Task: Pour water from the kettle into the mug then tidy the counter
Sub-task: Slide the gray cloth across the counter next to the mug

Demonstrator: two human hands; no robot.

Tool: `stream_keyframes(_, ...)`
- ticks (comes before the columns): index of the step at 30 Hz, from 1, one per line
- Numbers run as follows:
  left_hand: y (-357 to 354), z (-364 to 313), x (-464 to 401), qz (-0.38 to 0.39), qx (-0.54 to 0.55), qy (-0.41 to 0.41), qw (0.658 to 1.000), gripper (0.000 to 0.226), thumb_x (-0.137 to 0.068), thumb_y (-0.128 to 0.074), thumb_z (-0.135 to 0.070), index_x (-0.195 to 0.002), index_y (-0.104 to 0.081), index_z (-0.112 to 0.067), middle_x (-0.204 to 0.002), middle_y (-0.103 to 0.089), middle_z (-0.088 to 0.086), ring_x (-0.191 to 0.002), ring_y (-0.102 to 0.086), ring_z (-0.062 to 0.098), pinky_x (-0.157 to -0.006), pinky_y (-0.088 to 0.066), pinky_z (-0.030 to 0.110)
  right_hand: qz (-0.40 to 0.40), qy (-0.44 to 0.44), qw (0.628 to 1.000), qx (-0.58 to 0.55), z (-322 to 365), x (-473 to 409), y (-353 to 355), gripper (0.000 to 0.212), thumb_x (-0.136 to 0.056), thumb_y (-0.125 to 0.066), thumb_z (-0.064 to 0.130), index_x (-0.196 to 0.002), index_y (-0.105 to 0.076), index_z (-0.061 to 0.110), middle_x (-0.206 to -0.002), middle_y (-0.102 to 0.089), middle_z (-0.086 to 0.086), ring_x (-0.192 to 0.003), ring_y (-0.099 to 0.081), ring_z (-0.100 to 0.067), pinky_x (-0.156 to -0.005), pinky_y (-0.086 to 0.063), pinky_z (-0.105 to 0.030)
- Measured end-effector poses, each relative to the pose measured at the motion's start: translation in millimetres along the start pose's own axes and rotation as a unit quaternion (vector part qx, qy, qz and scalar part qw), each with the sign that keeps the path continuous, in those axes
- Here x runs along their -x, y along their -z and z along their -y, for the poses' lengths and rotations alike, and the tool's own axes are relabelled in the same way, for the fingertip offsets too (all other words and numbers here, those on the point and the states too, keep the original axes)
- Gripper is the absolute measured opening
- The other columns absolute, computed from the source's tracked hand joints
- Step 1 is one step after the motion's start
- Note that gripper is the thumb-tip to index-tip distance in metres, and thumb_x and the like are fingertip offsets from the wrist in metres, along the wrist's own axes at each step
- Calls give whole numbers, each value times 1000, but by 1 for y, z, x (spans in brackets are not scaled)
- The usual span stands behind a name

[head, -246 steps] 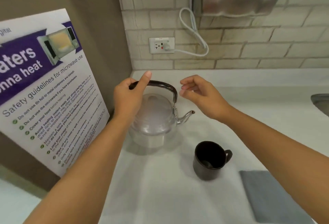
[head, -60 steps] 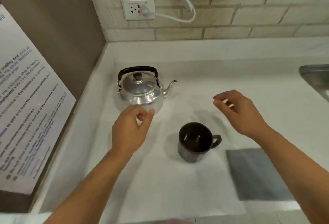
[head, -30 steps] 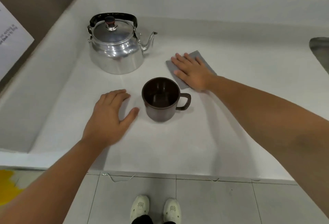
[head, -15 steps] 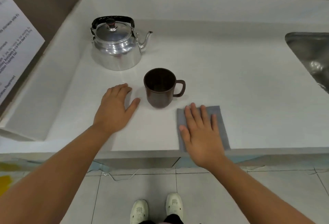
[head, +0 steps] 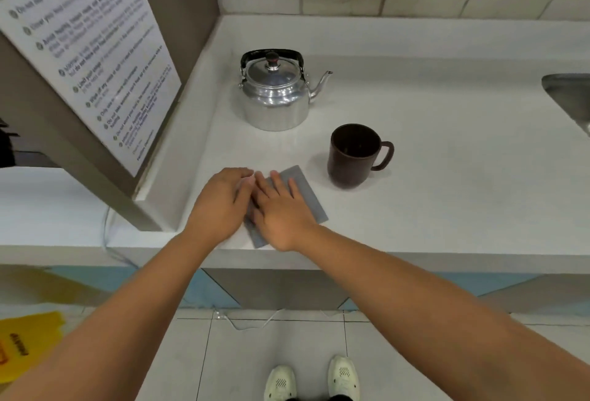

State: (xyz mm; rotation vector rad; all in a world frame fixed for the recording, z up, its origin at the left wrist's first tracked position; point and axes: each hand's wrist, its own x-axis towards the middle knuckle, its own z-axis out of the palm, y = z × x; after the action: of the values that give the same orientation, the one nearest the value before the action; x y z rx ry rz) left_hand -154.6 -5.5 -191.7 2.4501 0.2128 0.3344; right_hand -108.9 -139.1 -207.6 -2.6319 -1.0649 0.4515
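Both hands lie flat on the grey cloth (head: 306, 196) near the front edge of the counter (head: 447, 196). The right hand (head: 281, 212) is spread, palm down, and presses the cloth. The left hand (head: 220, 206) is beside it, touching it, fingers together over the cloth's left part. The mug (head: 352, 156) stands just right of the right hand. The kettle (head: 274, 94) stands beyond both hands, lid on.

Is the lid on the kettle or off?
On. The lid sits on the upright kettle, its dark knob under the black handle.
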Motion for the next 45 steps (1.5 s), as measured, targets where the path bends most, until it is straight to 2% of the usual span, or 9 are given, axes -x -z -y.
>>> stream_keyframes(3,-1,-12,14,-46,18,-44,998,29,-102,-44,-9,-125,-61,-7,-123,-65,12,-110,-59,25,-93,-38,24,-14,-15,999,-48,0,-10,13,58,-101,-20,35,-151,0,15,-161,6,-5,-147,11,-22,-120,5,-41)
stream_keyframes(6,-19,-26,27,21,48,-43,998,36,-103,-39,-11,-137,-50,-7,-137,-57,13,-123,-53,23,-102,-38,27,-79,10,996,-49,-17,37,14,57,-101,-24,35,-151,-6,14,-161,-2,-5,-147,8,-18,-120,3,-34)
stream_keyframes(13,-48,-23,-16,123,-226,65,964,60,-104,-16,-43,-156,-2,-16,-164,-4,12,-149,0,29,-119,2,49,-172,-154,972,-31,-97,141,19,58,-99,-22,43,-150,-17,15,-160,-13,-2,-147,0,-18,-121,-6,-38)
stream_keyframes(16,-46,-18,-54,155,-253,141,945,61,-104,-14,-43,-155,6,-16,-163,11,12,-148,13,31,-117,10,49,-147,-206,967,-12,-132,133,37,64,-99,-22,44,-150,-7,10,-161,-2,-9,-147,5,-26,-119,-4,-42)
stream_keyframes(18,-60,-29,-59,183,-258,111,942,62,-103,-13,-45,-154,10,-18,-162,16,12,-147,18,30,-116,13,49,-107,-222,969,0,-148,124,43,67,-98,-22,45,-150,-1,9,-161,5,-10,-147,8,-28,-119,-1,-42)
stream_keyframes(22,-73,-31,-47,226,-244,-89,939,59,-102,-17,-44,-155,4,-28,-164,9,5,-149,12,23,-117,10,44,-74,-217,973,-3,-161,118,40,69,-98,-21,49,-150,3,11,-160,9,-7,-146,11,-25,-118,3,-38)
stream_keyframes(28,-41,-4,-61,184,-262,74,944,61,-101,-17,-44,-155,3,-24,-164,11,6,-148,13,27,-117,9,48,-82,-208,975,5,-164,119,38,69,-97,-20,51,-150,1,12,-161,6,-6,-147,9,-25,-118,2,-36)
stream_keyframes(34,-54,-21,-6,188,-259,-41,947,61,-101,-16,-47,-154,9,-28,-163,14,4,-148,16,24,-118,12,44,-88,-204,975,7,-165,119,34,68,-97,-18,51,-150,1,13,-161,6,-5,-147,10,-23,-119,2,-35)
stream_keyframes(45,-38,-24,28,182,-235,-14,955,61,-101,-22,-45,-155,2,-31,-164,10,0,-148,14,20,-119,9,44,-91,-196,976,9,-167,120,35,70,-96,-18,53,-150,-1,13,-161,4,-4,-147,8,-23,-118,0,-34)
